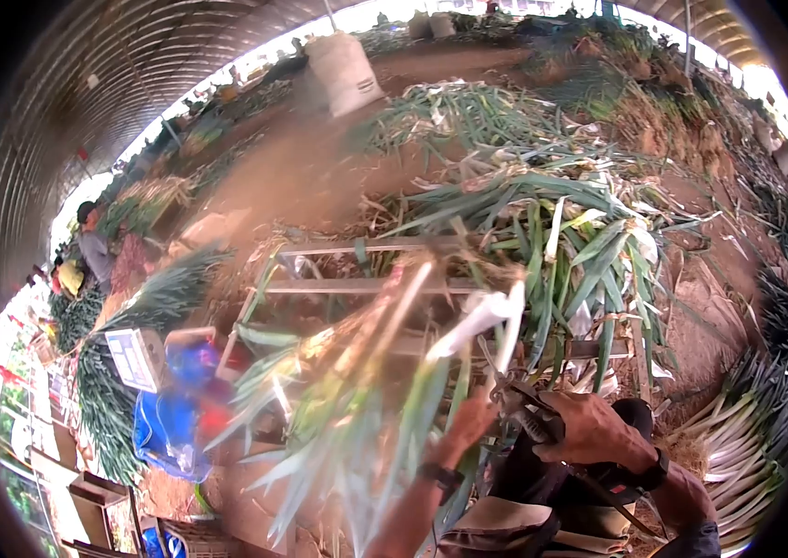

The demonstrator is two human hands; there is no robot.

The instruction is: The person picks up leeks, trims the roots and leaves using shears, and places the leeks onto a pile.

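My left hand (471,420), with a dark band at its wrist, is closed around a green onion whose white stalk (511,327) points up and away. Its fingers are partly hidden. My right hand (589,430) grips a dark hand tool (533,417) that looks like an air blow gun; its tip lies close to my left hand. A thin hose runs below the right wrist. In front of my hands, loose green onions (412,409) are smeared by motion, their leaves hanging toward the lower left.
A frame of pale bars (375,286) stands ahead, with piled green onions (589,242) at its right. Cleaned white stalks (738,456) lie at the far right. To the left are a blue bag (166,432), a white box (133,359) and a seated person (94,244). A white sack (344,74) stands farther back.
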